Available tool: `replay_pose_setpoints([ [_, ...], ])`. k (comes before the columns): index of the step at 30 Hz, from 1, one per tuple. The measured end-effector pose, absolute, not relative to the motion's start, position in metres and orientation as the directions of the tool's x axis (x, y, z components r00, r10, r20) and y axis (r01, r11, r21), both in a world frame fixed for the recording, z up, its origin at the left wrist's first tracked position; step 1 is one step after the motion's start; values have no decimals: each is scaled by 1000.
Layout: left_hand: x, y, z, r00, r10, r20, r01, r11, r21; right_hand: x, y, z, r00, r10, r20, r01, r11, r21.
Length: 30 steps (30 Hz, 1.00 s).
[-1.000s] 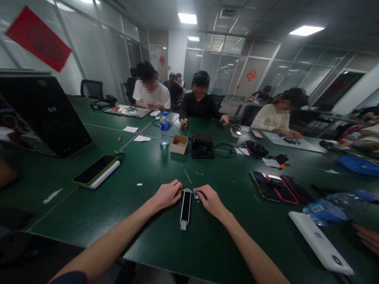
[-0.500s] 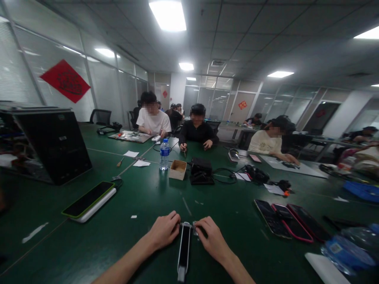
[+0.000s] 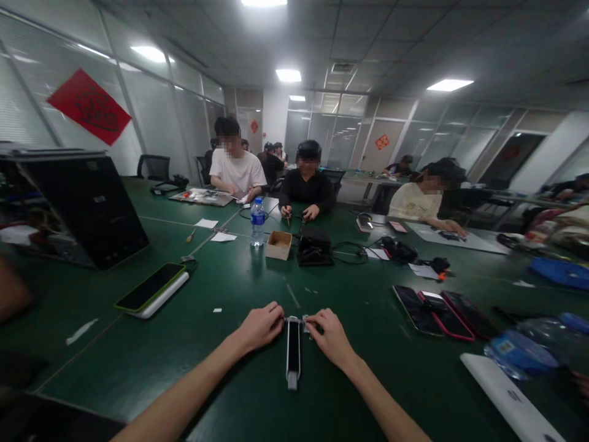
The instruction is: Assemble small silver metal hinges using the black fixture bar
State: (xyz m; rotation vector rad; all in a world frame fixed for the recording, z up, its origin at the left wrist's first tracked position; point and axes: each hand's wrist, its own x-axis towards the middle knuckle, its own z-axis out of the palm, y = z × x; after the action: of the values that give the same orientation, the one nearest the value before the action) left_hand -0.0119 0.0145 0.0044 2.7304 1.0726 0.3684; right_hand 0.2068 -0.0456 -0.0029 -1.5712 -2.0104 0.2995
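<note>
A long narrow bar (image 3: 293, 351) with a black face and a pale, silvery frame lies on the green table, pointing away from me. My left hand (image 3: 263, 325) is closed at the bar's far left corner, its fingertips against or just beside that end; whatever they pinch is hidden. On the other side, my right hand (image 3: 329, 334) is closed, thumb and fingers pinching a small silvery piece (image 3: 306, 327) by the bar's far right corner. Whether this piece is joined to the bar I cannot tell.
Ahead stand a water bottle (image 3: 257, 224), a small open box (image 3: 278, 245) and a black case (image 3: 315, 247). Several phones (image 3: 418, 310) lie right, near a large bottle (image 3: 524, 347). Left are a phone (image 3: 150, 287) on a white slab and a computer case (image 3: 87, 209). Co-workers sit opposite.
The view has tilted down, so everything sits higher in the picture. My hands keep their places beside the bar's far end. The co-worker opposite has brought their hands closer together.
</note>
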Motion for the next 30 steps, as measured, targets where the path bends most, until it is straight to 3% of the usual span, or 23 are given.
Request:
replay_pose_setpoints([
  [11, -12, 18, 1, 720, 678, 148, 628, -727, 277, 206, -46, 1, -99, 977, 191, 755, 199, -624],
  [19, -12, 18, 4, 725, 677, 128, 627, -725, 283, 208, -47, 0, -159, 962, 221, 831, 251, -497],
  [30, -13, 20, 2, 742, 662, 102, 626, -740, 248, 211, -46, -8, -150, 957, 250, 806, 265, -529],
])
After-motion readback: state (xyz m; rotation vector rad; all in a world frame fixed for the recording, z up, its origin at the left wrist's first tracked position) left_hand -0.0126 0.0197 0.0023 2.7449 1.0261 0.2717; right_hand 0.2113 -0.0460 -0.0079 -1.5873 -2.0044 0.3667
